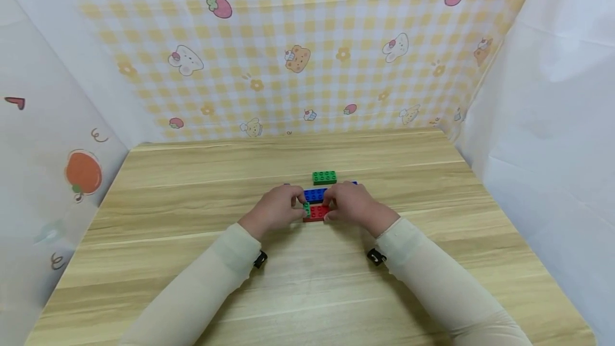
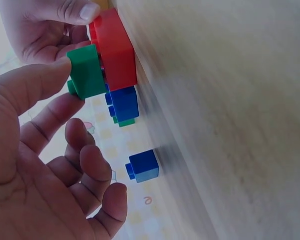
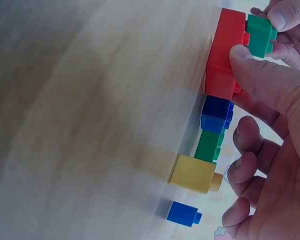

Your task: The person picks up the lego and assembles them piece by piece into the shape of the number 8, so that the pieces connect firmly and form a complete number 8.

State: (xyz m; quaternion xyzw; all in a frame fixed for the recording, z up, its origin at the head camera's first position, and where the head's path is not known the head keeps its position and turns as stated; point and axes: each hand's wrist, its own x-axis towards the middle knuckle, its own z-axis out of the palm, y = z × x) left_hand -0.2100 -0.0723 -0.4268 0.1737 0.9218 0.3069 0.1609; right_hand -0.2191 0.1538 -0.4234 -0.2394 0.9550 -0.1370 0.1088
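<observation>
My left hand [image 1: 275,208] pinches a small green brick [image 2: 87,71] between thumb and forefinger, at the left end of a long red brick [image 1: 317,213]. The green brick sits over the red one's studs, its lower face close against them. At the red brick's right end, my right hand [image 1: 353,204] grips it with thumb and forefinger; the remaining fingers curl loosely. Right behind the red brick lies a long blue brick [image 1: 315,195]. Farther back is a long green brick [image 1: 324,177], studs up.
A small blue brick [image 2: 144,166] stands left of the row. On the right are a yellow brick [image 3: 193,173] and another small blue brick [image 3: 183,213], mostly hidden by my right hand in the head view. A patterned cloth [image 1: 269,89] hangs behind the wooden table [image 1: 307,292].
</observation>
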